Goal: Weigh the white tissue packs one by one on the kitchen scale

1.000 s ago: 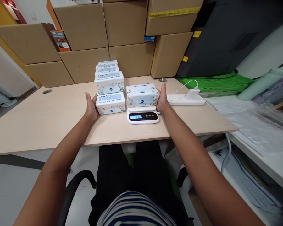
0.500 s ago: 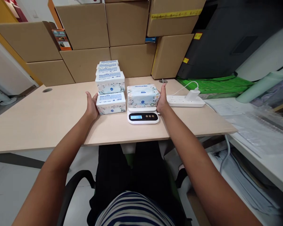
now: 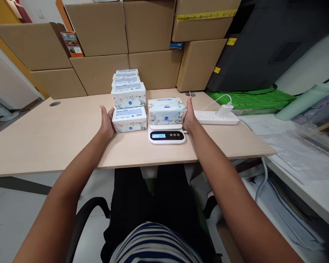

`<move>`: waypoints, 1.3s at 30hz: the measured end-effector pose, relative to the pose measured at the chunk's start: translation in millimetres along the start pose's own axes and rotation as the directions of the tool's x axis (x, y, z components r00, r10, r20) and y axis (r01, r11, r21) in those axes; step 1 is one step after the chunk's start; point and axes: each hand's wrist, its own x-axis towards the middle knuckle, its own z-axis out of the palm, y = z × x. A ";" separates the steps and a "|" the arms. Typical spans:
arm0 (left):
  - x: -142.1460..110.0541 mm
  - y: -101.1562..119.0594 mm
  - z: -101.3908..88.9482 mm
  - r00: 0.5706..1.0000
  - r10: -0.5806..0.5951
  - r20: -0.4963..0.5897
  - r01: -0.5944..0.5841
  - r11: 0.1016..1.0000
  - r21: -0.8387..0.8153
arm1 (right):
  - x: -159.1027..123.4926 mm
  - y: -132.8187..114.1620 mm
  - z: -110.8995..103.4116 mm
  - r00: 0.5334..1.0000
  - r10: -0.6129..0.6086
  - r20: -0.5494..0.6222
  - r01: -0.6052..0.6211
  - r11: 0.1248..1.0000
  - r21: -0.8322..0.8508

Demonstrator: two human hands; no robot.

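A white tissue pack with a floral print (image 3: 166, 111) rests on a white digital scale (image 3: 167, 140) with a lit display. My right hand (image 3: 190, 116) lies against that pack's right side, thumb raised and fingers stretched along it, partly hidden behind. To the left, a second tissue pack (image 3: 130, 125) sits on the table, close beside the scale. Against its left end stands my left hand (image 3: 107, 122), thumb apart and palm turned inward. Behind that pack, more of the same tissue packs (image 3: 128, 99) form a row running back from me.
Stacked cardboard boxes (image 3: 153, 69) line the table's back edge. A white power strip (image 3: 208, 117) with a plugged-in adapter lies right of my right hand. Farther right are a green crate (image 3: 257, 102), a large dark case (image 3: 263, 54) and a side desk with papers (image 3: 265, 126).
The digits on the scale's display have changed. Both hands and the packs keep their places, with only a slight shift of the whole view.
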 end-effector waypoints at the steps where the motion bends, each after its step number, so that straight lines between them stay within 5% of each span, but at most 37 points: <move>1: 0.0 0.2 -0.1 1.000 0.000 -0.002 0.000 1.000 0.002 | -0.2 -0.2 -0.2 1.000 0.002 -0.007 -0.002 1.000 0.002; 30: -1.4 0.7 1.4 1.000 -0.006 0.017 0.006 1.000 0.001 | 5.2 0.7 -10.6 0.994 -0.083 -0.065 0.078 0.993 -0.086; 39: 0.9 -2.9 0.8 0.996 0.087 0.028 -0.090 0.990 0.113 | 27.9 -8.9 -44.3 0.956 -0.293 0.008 0.260 0.837 -0.482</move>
